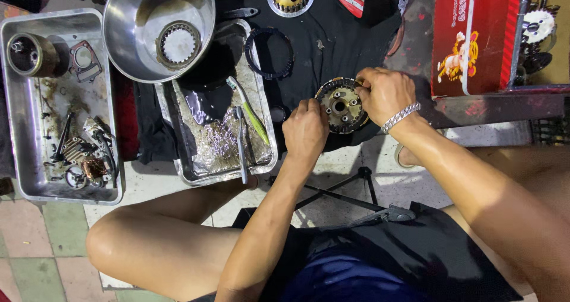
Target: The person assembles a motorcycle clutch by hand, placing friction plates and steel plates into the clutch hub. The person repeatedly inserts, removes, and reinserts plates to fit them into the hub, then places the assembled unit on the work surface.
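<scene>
A round metal clutch hub (pixel 340 105) with several holes and a toothed rim rests on a black cloth (pixel 332 46) on the floor. My left hand (pixel 305 131) grips its left edge. My right hand (pixel 385 93), with a silver bracelet on the wrist, pinches its upper right rim. Both hands are closed on the part.
A metal tray (pixel 261 115) with oily liquid, a green-handled brush (pixel 248 108) and pliers (pixel 241 141) lies left of the hands. A steel bowl (pixel 127 35) holds a toothed ring (pixel 178 44). A second tray (pixel 18 130) with small parts stands far left. A red box (pixel 475 38) stands right. My knees flank a black stand (pixel 356 195).
</scene>
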